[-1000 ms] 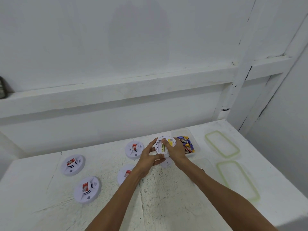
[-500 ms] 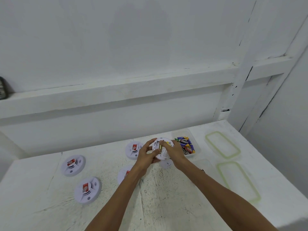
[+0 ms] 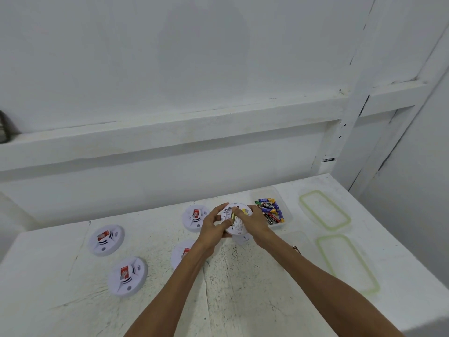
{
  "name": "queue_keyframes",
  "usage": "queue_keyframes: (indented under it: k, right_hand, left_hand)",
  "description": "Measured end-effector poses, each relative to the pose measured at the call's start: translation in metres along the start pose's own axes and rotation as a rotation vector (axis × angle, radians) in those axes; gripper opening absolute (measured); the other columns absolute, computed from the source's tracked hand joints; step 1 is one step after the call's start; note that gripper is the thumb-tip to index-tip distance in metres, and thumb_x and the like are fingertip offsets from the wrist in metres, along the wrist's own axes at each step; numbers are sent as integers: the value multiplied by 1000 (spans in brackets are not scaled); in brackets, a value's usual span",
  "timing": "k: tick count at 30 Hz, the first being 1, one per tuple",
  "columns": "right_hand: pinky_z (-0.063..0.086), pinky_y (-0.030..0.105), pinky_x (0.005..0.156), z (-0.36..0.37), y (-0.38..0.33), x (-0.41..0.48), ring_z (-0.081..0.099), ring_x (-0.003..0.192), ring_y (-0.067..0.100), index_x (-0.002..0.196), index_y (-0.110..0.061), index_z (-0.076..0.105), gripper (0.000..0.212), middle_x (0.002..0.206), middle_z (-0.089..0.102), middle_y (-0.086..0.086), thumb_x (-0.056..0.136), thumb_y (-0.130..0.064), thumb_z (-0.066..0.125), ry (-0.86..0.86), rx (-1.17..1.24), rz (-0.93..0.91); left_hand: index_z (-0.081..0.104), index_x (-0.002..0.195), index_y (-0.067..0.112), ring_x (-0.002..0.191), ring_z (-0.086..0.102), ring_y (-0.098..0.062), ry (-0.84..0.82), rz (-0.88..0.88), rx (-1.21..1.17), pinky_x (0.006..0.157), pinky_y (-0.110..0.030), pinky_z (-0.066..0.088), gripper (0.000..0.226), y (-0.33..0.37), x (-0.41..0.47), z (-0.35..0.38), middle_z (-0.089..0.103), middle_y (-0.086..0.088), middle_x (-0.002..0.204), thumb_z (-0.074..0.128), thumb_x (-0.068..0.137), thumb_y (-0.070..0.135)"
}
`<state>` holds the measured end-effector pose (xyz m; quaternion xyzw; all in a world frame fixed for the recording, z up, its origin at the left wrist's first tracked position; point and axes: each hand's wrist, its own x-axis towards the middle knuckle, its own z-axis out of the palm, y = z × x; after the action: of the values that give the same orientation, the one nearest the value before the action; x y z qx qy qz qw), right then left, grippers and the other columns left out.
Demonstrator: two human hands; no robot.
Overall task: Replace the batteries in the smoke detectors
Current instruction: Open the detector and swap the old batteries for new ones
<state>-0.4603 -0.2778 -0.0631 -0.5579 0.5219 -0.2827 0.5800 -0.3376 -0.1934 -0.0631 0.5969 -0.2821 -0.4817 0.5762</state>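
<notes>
1. One round white smoke detector was held back-side up over the far middle of the table, just left of the battery tub. Its back showed printed labels, a yellow sticker and a battery lying in the open slot.
2. The left hand gripped the detector's left rim, with the fingers curled over the far edge and the thumb across the near face.
3. The right hand clasped the right rim, its index finger bent down onto the battery.
4. Both bare forearms reached forward and converged on the detector.
5. Four other detectors lay face up to the left, smooth plastic discs with red tags. One was partly hidden by the left forearm.
6. The clear plastic tub held loose coloured batteries. Two clear lids with pale green seals lay to its right. The table was painted white, scratched and speckled.
</notes>
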Motion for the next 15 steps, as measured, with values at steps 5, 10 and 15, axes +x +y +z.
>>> queue_keyframes:
  k: [5, 10, 15]
  right_hand:
    - [59, 42, 88, -1, 5, 6, 70, 99, 20, 112, -19, 66, 32, 109, 71, 4, 90, -41, 70, -40, 45, -4]
    - [60, 45, 87, -2, 8, 10, 71, 98, 21, 113, -17, 68, 41, 109, 73, 5, 85, -47, 73, -58, 123, 43]
    - [62, 41, 82, -6, 6, 11, 73, 91, 21, 103, -11, 70, 41, 98, 76, 6, 83, -46, 75, -7, 180, 131]
  left_hand:
    - [58, 140, 29, 107, 73, -31, 24, 5, -32, 74, -39, 65, 52, -2, 0, 0, 66, -13, 127, 72, 95, 6]
    - [53, 138, 21, 105, 73, -31, 98, -22, -148, 72, -33, 64, 57, -1, -1, -3, 67, -13, 124, 78, 89, 7]
    - [55, 137, 13, 113, 70, -31, 175, -30, -295, 85, -36, 62, 58, -3, 1, -9, 66, -17, 128, 80, 86, 2]
